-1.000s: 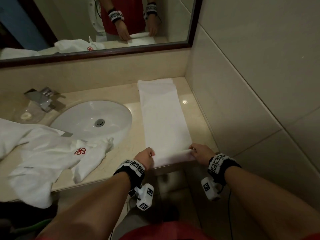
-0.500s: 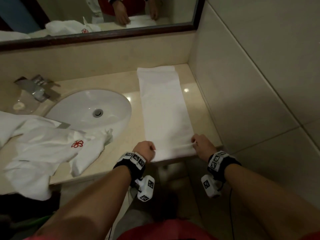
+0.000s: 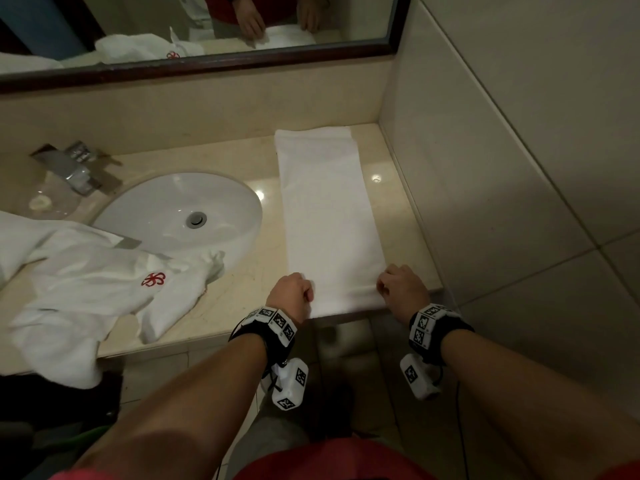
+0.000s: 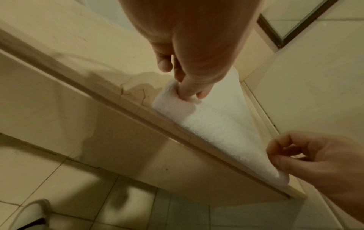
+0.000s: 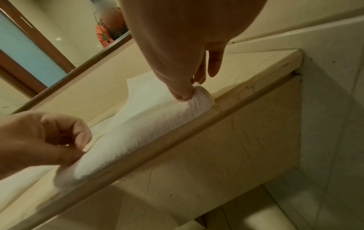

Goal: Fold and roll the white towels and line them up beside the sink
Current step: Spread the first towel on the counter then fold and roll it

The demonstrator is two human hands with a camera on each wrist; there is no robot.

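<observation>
A long folded white towel point(image 3: 329, 216) lies as a strip on the beige counter point(image 3: 242, 271), right of the oval sink point(image 3: 180, 216). Its near end is curled into a small roll point(image 5: 189, 112) at the counter's front edge. My left hand point(image 3: 294, 292) pinches the roll's left end point(image 4: 173, 96) between thumb and fingers. At the right end, my right hand point(image 3: 401, 289) pinches the roll point(image 5: 199, 95) the same way. Both hands show in each wrist view, with the rolled edge point(image 4: 226, 132) between them.
A loose heap of white towels with a red emblem point(image 3: 152, 279) covers the counter left of the sink and hangs over its front edge. A chrome faucet point(image 3: 69, 168) stands behind. The tiled wall point(image 3: 502, 168) bounds the counter on the right; a mirror point(image 3: 194, 26) runs above.
The head view has tipped down and closer. Both hands stay at the towel's near end, and the curled edge has turned over slightly into a tighter roll.
</observation>
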